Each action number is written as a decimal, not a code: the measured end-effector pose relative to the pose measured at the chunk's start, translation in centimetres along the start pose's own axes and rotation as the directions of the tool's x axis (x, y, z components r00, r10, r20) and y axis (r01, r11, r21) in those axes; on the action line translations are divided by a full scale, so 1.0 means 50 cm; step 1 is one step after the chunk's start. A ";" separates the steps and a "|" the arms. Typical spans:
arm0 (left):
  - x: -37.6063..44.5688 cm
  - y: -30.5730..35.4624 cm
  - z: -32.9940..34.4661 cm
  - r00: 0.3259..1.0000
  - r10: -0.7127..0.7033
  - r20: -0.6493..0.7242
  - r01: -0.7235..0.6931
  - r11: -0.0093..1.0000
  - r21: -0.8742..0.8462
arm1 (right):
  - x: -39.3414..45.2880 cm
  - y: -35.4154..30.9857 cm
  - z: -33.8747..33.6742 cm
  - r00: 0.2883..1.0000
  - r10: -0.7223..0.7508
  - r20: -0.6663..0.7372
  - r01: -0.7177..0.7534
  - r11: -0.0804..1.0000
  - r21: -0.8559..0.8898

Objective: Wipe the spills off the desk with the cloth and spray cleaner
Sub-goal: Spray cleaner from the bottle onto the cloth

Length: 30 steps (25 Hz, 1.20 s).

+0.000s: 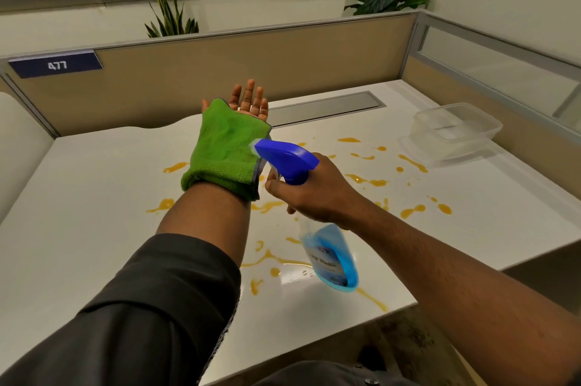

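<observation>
Above the desk [471,228], the left hand [248,102] is held palm up and flat, fingers spread and straight, with the cloth [224,149] draped over the palm and wrist; it grips nothing, the cloth only lies on it. Just right of that wrist, the right hand [317,190] is wrapped around the neck of the bottle [330,256], index finger on or at the trigger, though the trigger itself is hidden behind the knuckles, so I cannot say whether it is squeezed.

What matters for the next move is the aim: the blue nozzle [284,156] points left, its tip almost touching the right edge of the cloth, while the bottle's long axis runs down and toward the person. My reading is that the cloth is being wetted before any wiping. The orange spills [367,179] lie below and mostly to the right of both hands, untouched as far as I can see, so the right hand is nearer most of them, yet the cloth sits on the left.

Readable writing: a blue plate [56,64] on the partition says 477. The bottle's label is too blurred to read.
</observation>
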<state>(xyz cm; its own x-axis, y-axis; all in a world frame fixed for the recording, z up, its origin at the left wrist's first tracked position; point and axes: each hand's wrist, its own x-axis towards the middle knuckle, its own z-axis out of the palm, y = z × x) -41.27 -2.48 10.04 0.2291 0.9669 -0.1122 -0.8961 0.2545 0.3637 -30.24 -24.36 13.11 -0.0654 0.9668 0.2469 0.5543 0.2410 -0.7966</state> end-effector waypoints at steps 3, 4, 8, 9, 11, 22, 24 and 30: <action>0.018 -0.014 -0.002 1.000 -0.027 0.011 0.027 0.999 -0.022 | -0.020 0.033 -0.026 0.998 0.058 -0.026 -0.057 0.998 0.013; 0.023 -0.021 -0.003 0.999 -0.033 0.017 0.034 0.999 -0.030 | -0.027 0.044 -0.034 0.998 0.061 -0.033 -0.061 0.998 0.006; 0.039 -0.055 -0.005 0.999 -0.051 0.003 0.051 0.997 -0.056 | -0.055 0.088 -0.062 0.992 0.125 -0.028 -0.122 0.989 0.087; 0.042 -0.067 -0.001 0.998 -0.055 -0.003 0.055 0.997 -0.055 | -0.057 0.100 -0.070 0.990 0.139 -0.034 -0.135 0.986 0.097; 0.047 -0.094 0.013 0.998 -0.068 -0.015 0.067 0.996 -0.057 | -0.057 0.122 -0.090 0.985 0.163 -0.062 -0.155 0.980 0.125; 0.129 -0.309 0.029 0.984 -0.164 -0.071 0.166 0.986 0.020 | -0.030 0.341 -0.337 0.759 0.445 -0.476 -0.241 0.870 0.430; 0.157 -0.333 0.018 0.980 -0.179 -0.084 0.180 0.983 0.014 | -0.024 0.398 -0.414 0.704 0.465 -0.537 -0.241 0.868 0.435; 0.238 -0.386 -0.007 0.972 -0.175 -0.155 0.181 0.983 0.031 | 0.002 0.569 -0.667 0.572 0.484 -0.662 -0.245 0.871 0.426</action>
<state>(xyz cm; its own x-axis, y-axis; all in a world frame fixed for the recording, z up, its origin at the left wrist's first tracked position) -21.38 4.13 1.36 0.3205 0.8931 -0.3156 -0.8276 0.4261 0.3655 13.19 -20.23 8.86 0.7804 0.6135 0.1209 0.1458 0.0095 -0.9893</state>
